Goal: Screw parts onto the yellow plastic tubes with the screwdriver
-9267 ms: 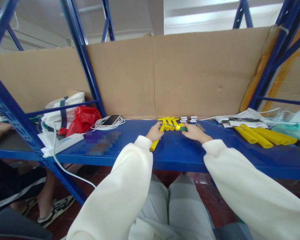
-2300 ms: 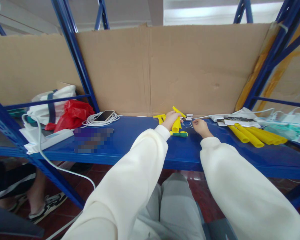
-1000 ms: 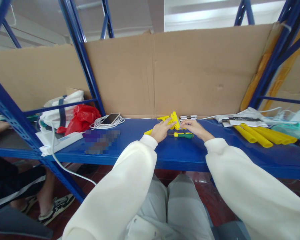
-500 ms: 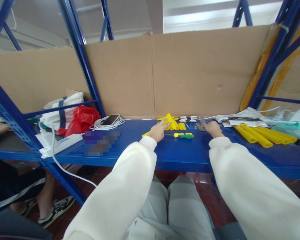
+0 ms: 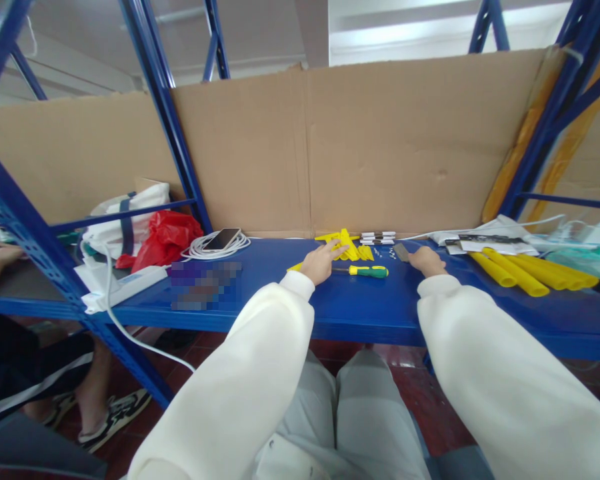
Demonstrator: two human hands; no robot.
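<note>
My left hand point(image 5: 319, 263) reaches over a small heap of flat yellow pieces point(image 5: 349, 247), its fingers stretched out and touching or just above the near side. My right hand point(image 5: 429, 261) is closed at the right end of a small flat grey-brown piece point(image 5: 401, 252), which looks like metal and lies low at the tabletop. Between the hands is a screwdriver point(image 5: 369, 272) with a green and yellow handle, lying with its shaft towards my left hand. Small light bits point(image 5: 381, 253) are scattered beside the heap. Behind them sit several short white and black sticks point(image 5: 378, 238).
Yellow tubes point(image 5: 520, 270) and a white packet point(image 5: 495, 237) lie at the right. To the left are a phone point(image 5: 223, 239) on a coiled white cable, a red bag point(image 5: 164, 233) and a power strip point(image 5: 130, 287). Cardboard point(image 5: 380, 147) walls off the back. Another person's hand point(image 5: 0, 257) shows far left.
The grey-brown piece at my right hand has gone from standing upright to lying low, over where a second piece lay. My left hand stays at the yellow heap.
</note>
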